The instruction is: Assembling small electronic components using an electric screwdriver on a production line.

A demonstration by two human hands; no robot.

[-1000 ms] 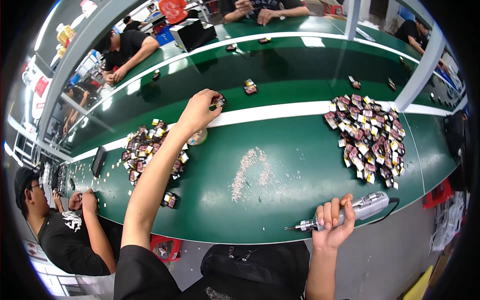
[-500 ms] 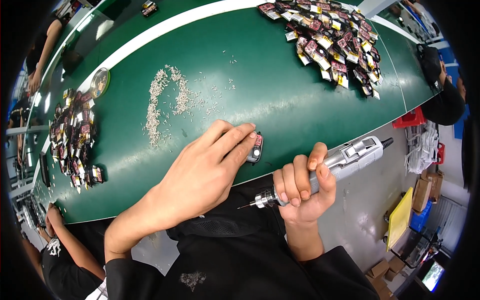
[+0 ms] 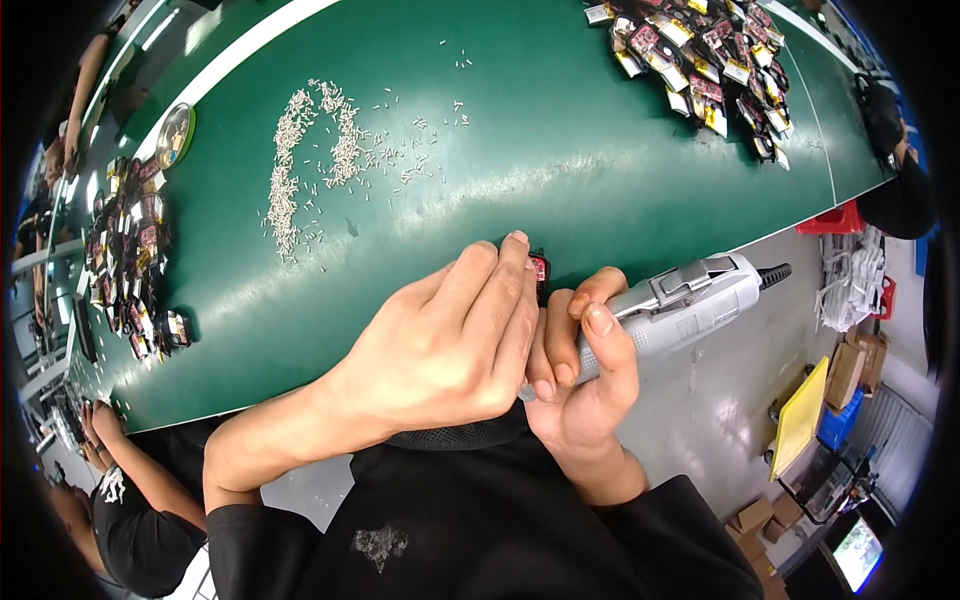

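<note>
My left hand lies over the table's near edge, fingers bent and pressed together against a small black device with a red circuit board. The hand covers most of that device. My right hand is wrapped round a grey electric screwdriver, whose cord leaves its far right end. The screwdriver's tip points left and is hidden behind my left hand. The two hands are close together, and I cannot tell whether the bit touches the device.
Small silvery screws lie loose on the green table. Similar devices form a heap at far right and another heap at left. A round dish stands behind the left heap. A co-worker's arm is at lower left.
My right hand has brought the screwdriver up and left to my left hand, and its bit has gone out of sight. My left hand and the device sit slightly farther right in the picture.
</note>
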